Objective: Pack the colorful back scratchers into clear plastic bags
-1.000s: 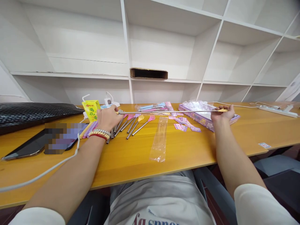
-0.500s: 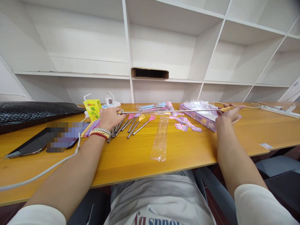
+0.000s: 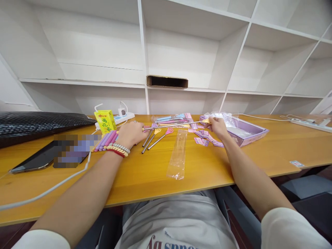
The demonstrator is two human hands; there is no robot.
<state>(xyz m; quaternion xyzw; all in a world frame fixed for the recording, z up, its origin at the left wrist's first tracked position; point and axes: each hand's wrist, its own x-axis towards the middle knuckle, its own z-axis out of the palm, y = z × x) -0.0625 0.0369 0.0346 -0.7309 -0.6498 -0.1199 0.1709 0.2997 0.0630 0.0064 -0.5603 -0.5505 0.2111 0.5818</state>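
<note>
A thin metal telescopic rod point(image 3: 173, 125) spans the space between my hands, above the table. My left hand point(image 3: 131, 134) is closed round its handle end. Fingers of my right hand point(image 3: 217, 126) pinch the yellow hand-shaped head at the other end. Below the rod lie loose metal rods with a yellow hand-shaped head point(image 3: 157, 131) and a pink one point(image 3: 169, 130). A clear plastic sleeve point(image 3: 177, 155) lies flat in the middle. Purple and pink handles point(image 3: 106, 140) are lined up left of my left hand.
An open purple box point(image 3: 251, 137) with clear wrapping stands at the right. Small printed cards point(image 3: 204, 136) lie beside it, packaged rods point(image 3: 173, 117) behind. At the left are a yellow drink carton point(image 3: 105, 121), a phone point(image 3: 33, 159) and a white cable point(image 3: 59, 185).
My right hand has moved left, off the purple box, and the rod between my hands is much shorter. My left hand has shifted slightly right and down, now covering several loose rods.
</note>
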